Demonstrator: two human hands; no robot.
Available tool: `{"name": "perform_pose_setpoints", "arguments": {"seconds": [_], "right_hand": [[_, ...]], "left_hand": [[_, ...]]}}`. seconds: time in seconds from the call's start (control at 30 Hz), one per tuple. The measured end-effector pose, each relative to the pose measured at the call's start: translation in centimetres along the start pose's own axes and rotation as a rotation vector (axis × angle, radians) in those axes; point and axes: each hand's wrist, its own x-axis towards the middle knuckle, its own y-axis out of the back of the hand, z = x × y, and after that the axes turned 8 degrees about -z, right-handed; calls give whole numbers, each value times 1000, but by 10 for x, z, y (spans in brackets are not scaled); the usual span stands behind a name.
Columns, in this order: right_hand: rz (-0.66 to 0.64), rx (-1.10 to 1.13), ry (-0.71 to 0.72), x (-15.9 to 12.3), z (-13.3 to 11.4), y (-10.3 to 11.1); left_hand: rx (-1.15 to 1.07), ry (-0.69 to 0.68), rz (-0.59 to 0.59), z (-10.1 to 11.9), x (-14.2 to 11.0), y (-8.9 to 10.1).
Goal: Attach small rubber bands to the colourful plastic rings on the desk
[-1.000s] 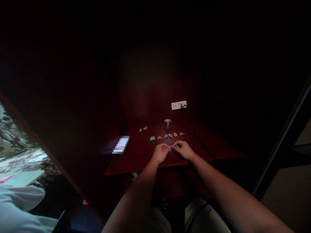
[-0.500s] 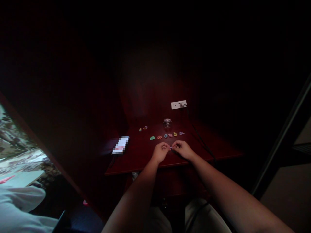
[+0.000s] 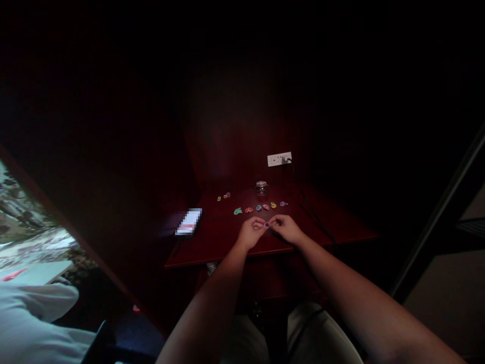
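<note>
Pinching a purple ring (image 3: 267, 225), both hands' fingers (image 3: 262, 223) work near the desk's front edge (image 3: 273, 252), jar (image 3: 261, 189) beyond.

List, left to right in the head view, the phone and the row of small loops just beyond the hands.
Lit rectangular phone, small green loops, orange-red loops, blue loops, pink loops, yellow loops, purple loops.

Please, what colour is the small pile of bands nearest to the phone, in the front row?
The pile is green, seen best in the head view.
</note>
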Motion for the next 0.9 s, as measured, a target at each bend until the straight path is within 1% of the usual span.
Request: {"name": "perform_pose_setpoints", "arguments": {"seconds": [0.17,0.3,0.43,0.57,0.63,0.77,0.9], "right_hand": [[13,-16,-12,0,2,1],[21,-36,8,0,3,2],[54,-46,25,1,4,2],[75,-30,26,2,6,1],[67,-17,22,2,7,1],[11,7,4,2,6,1],[-11,-7,3,1,4,2]], "left_hand": [[38,15,10,0,1,0],[93,26,18,1,1,0],[123,32,6,5,0,0],[107,22,-18,6,0,0],[106,9,-33,6,0,0],[101,-13,-65,4,0,0],[114,-17,-60,3,-1,0]]}}
